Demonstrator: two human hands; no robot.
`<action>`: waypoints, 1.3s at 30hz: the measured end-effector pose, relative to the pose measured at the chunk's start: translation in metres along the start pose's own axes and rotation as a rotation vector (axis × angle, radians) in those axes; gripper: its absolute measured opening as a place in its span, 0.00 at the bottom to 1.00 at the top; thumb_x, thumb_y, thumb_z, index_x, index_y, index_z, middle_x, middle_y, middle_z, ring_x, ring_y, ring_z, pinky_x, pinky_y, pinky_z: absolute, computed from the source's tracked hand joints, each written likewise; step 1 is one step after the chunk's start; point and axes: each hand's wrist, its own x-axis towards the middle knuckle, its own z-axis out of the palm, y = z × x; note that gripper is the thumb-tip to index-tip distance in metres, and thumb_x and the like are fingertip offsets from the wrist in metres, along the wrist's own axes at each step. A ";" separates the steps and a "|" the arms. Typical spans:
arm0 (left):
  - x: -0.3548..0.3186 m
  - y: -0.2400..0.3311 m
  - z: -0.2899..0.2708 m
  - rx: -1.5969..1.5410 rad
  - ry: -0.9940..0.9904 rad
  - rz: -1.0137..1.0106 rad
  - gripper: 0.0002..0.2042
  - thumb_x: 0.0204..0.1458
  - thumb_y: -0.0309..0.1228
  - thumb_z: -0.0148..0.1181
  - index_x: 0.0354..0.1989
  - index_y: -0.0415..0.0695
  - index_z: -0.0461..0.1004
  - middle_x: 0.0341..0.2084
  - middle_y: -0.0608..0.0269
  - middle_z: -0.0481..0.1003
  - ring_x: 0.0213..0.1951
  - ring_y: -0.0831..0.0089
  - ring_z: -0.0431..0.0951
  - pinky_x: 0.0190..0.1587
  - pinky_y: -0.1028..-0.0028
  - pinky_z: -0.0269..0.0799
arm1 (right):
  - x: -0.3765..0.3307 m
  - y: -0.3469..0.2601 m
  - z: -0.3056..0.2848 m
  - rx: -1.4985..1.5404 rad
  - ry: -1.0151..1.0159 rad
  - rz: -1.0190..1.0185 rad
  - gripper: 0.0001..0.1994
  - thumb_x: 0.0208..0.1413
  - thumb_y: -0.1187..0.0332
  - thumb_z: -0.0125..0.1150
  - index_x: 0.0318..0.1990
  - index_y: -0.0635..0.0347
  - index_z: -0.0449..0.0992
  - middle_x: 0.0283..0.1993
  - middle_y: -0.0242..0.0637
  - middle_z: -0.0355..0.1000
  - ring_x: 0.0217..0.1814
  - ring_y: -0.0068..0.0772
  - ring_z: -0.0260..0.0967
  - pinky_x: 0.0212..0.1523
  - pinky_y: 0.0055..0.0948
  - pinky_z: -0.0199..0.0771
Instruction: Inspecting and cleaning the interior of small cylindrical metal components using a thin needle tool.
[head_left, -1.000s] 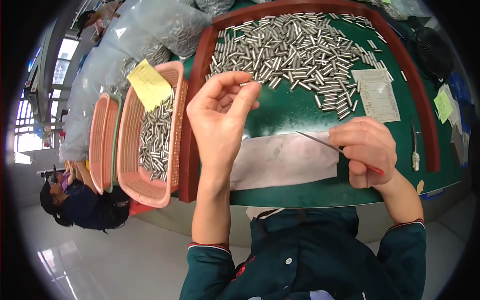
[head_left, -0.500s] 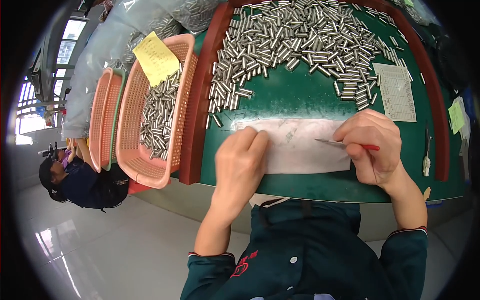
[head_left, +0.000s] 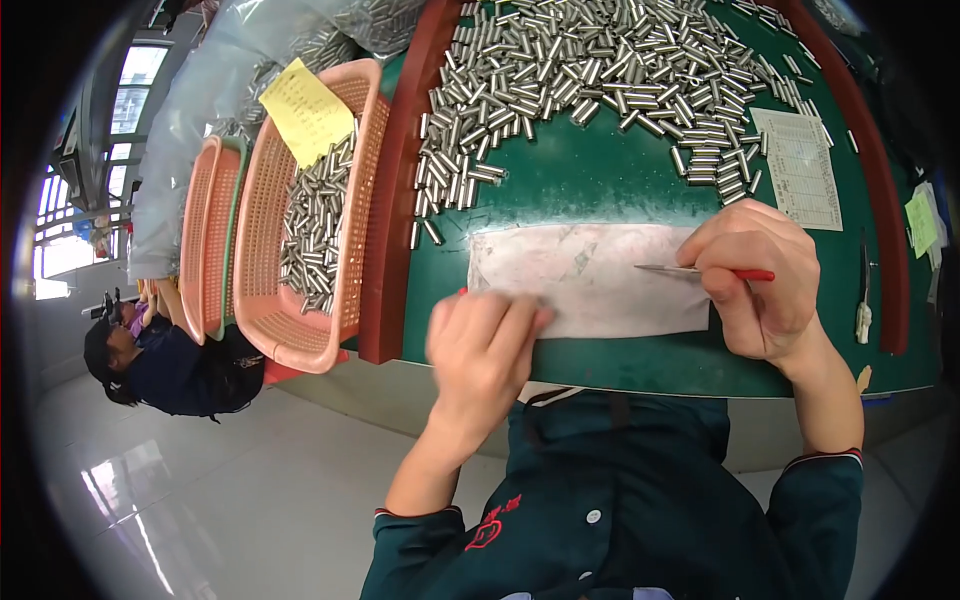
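A pale, stained cloth strip [head_left: 600, 300] lies flat on the green tabletop in front of me. My right hand [head_left: 755, 280] is closed around a slim pointed metal tool [head_left: 658, 268] with a red end, its tip just over the cloth. At the cloth's left end, my left hand [head_left: 482, 345] has its fingers curled in, slightly blurred. A small bit of red shows beside its knuckles; what those fingers hold is hidden. Beyond the cloth, many short shiny metal pins [head_left: 590, 70] lie in a wide heap.
Red-brown rails [head_left: 392, 230] border the table. To the left stand a pink basket [head_left: 290, 345] of pins with a yellow note [head_left: 308, 112], another basket [head_left: 208, 240] and plastic bags. A printed sheet [head_left: 800, 170] and a thin tool [head_left: 864, 300] lie at right. Another person [head_left: 170, 360] sits far left.
My left hand has drawn back slightly toward me, baring more of the cloth's left end. The right hand has shifted a little right with the pointed tool. The view has tilted slightly.
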 end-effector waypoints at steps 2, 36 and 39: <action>-0.009 -0.004 0.005 -0.087 0.136 -0.070 0.08 0.41 0.26 0.64 0.26 0.36 0.74 0.16 0.62 0.66 0.20 0.66 0.65 0.24 0.70 0.60 | 0.001 0.003 0.001 -0.001 0.003 -0.005 0.07 0.41 0.75 0.63 0.23 0.60 0.68 0.19 0.33 0.67 0.18 0.33 0.65 0.19 0.25 0.60; -0.172 0.009 0.005 -2.229 0.740 -1.245 0.13 0.59 0.39 0.45 0.30 0.43 0.66 0.19 0.72 0.57 0.22 0.82 0.54 0.28 0.81 0.53 | -0.018 0.002 0.007 0.057 -0.038 0.109 0.13 0.62 0.65 0.42 0.32 0.68 0.63 0.28 0.53 0.70 0.28 0.38 0.67 0.28 0.28 0.68; -0.176 0.010 0.008 -2.219 0.721 -1.242 0.13 0.59 0.39 0.44 0.29 0.43 0.65 0.19 0.72 0.57 0.22 0.82 0.54 0.28 0.81 0.53 | -0.018 0.002 0.007 0.029 -0.015 0.123 0.14 0.62 0.63 0.42 0.32 0.68 0.63 0.28 0.53 0.70 0.28 0.37 0.67 0.28 0.28 0.69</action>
